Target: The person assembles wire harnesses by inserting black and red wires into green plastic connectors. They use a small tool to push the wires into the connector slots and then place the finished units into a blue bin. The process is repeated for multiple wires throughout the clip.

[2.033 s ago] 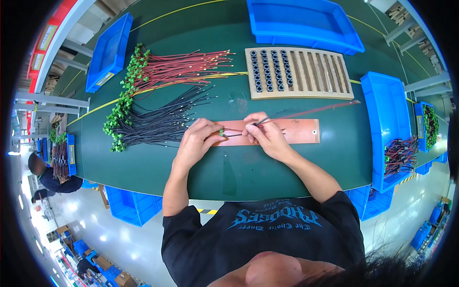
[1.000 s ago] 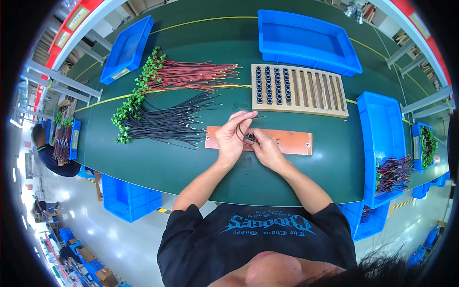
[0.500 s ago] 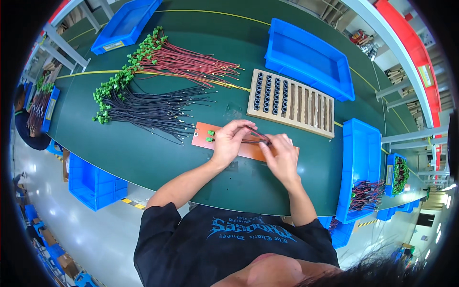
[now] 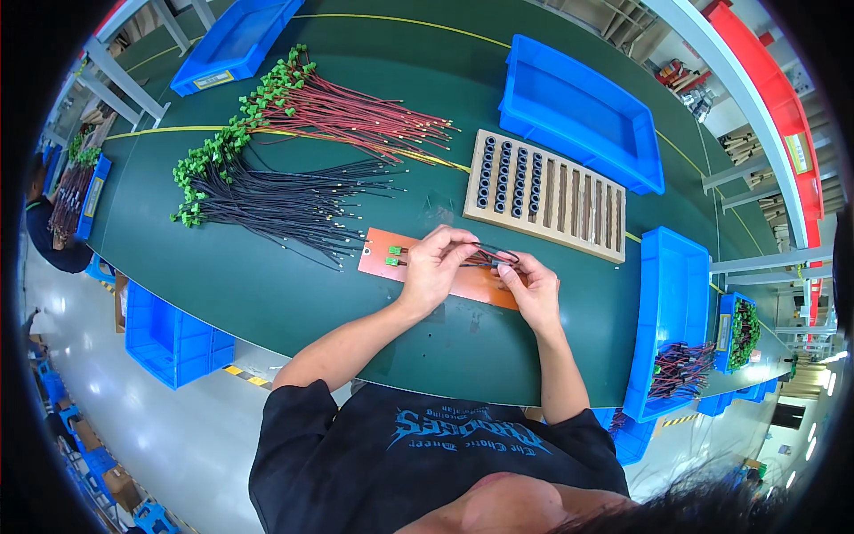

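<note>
Over an orange-brown board (image 4: 480, 287) my left hand (image 4: 431, 274) is closed, thumb and fingertips pinched on dark red and black wires (image 4: 485, 254). My right hand (image 4: 536, 292) pinches the same wires farther right, where they bend into a loop between the hands. Whatever sits right at its fingertips is too small and covered to make out. Two green connectors (image 4: 393, 256) rest on the board's left end, their leads running under my left hand. Behind the hands stands a tan slotted tray (image 4: 544, 224) with rows of short black cylinders (image 4: 518, 180) in its left slots.
Bundles of red wires (image 4: 374, 116) and black wires (image 4: 285, 209) with green connectors (image 4: 209, 160) lie back left. Blue bins stand at the back right (image 4: 583, 116), back left (image 4: 236, 44) and right (image 4: 673, 285); the right one holds wire assemblies (image 4: 680, 369). A person (image 4: 58, 222) is at far left.
My right hand has turned and drawn slightly right, its fingers more upright. The wires now arch in a visible loop between both hands. My left hand keeps its pinch, nearly in place.
</note>
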A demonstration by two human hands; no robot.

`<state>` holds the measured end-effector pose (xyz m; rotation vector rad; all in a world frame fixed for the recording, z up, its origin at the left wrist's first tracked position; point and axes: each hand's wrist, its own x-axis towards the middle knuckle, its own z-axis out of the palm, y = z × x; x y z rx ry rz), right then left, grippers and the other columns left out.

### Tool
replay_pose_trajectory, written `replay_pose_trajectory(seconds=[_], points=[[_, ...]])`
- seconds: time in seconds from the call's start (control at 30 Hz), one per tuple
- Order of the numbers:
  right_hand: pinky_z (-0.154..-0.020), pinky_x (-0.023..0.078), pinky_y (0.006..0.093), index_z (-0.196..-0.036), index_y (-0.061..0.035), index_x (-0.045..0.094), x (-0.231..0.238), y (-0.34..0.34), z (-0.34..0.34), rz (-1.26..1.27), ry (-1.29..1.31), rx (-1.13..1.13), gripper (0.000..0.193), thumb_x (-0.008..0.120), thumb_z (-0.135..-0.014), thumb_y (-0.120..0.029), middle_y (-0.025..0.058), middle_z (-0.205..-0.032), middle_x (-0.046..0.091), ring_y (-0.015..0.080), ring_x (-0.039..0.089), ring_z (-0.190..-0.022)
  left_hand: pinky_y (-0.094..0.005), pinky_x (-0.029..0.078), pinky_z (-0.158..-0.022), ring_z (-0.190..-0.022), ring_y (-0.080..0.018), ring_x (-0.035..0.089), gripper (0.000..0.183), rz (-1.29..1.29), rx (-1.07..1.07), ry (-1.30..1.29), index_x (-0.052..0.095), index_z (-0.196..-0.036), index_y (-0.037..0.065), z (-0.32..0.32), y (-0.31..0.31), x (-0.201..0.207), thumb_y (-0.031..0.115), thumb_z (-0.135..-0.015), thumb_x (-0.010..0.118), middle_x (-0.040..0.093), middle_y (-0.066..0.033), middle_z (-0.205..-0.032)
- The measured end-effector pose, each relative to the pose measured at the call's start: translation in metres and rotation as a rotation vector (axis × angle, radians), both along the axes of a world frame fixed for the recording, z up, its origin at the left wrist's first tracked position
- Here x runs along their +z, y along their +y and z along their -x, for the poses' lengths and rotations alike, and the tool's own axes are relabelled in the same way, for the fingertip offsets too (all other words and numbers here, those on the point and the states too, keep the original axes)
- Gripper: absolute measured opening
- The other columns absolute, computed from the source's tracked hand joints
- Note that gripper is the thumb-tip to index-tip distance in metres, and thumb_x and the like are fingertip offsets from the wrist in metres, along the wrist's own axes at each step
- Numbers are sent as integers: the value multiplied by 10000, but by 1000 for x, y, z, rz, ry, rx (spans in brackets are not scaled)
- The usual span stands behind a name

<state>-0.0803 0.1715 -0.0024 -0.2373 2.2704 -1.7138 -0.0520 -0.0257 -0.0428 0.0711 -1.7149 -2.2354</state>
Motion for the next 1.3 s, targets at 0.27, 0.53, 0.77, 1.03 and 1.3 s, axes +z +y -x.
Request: replay_pose_trajectory(seconds=[0.27, 0.53, 0.77, 1.03, 1.3], points=[[-853, 584, 274, -1214, 17, 714, 1, 1, 0, 12, -10, 13, 279, 728, -988, -147, 86, -1028, 771, 129, 719, -948, -284, 582, -910, -991, -144, 702, 123, 60, 7, -37, 646, -1087, -25, -3, -2, 3, -82, -978, 639, 665, -73, -1081], [-852, 578, 278, -1219, 16, 715, -6, 5, 1, -48, 42, 23, 286, 728, -986, -150, 91, -1033, 773, 133, 720, -955, -293, 598, -838, -943, -152, 729, 87, 26, 31, -31, 662, -1043, -30, -2, 2, 7, -63, -963, 659, 694, -77, -1028], [-836, 576, 279, -1217, 8, 714, -5, 4, 0, -15, 23, 25, 274, 728, -984, -137, 78, -1035, 767, 120, 707, -933, -290, 584, -903, -974, -150, 717, 113, 70, -29, -54, 616, -1101, -31, -6, -1, 6, -62, -993, 631, 703, -77, -1046], [-841, 566, 285, -1180, 15, 646, -8, 10, 3, 37, 39, 66, 214, 703, -991, -67, 86, -1008, 748, 123, 696, -925, -308, 594, -902, -1002, -170, 706, 100, 312, -160, -111, 728, -957, -35, -17, -12, 28, -83, -869, 729, 723, -106, -1022], [-899, 558, 293, -1141, 17, 576, -16, 13, 4, 129, -15, 65, 193, 687, -984, 9, 112, -1084, 733, 142, 691, -1004, -304, 623, -847, -989, -186, 701, 157, 196, -146, -53, 748, -937, -35, -18, -12, 20, -134, -817, 729, 710, -119, -1002]])
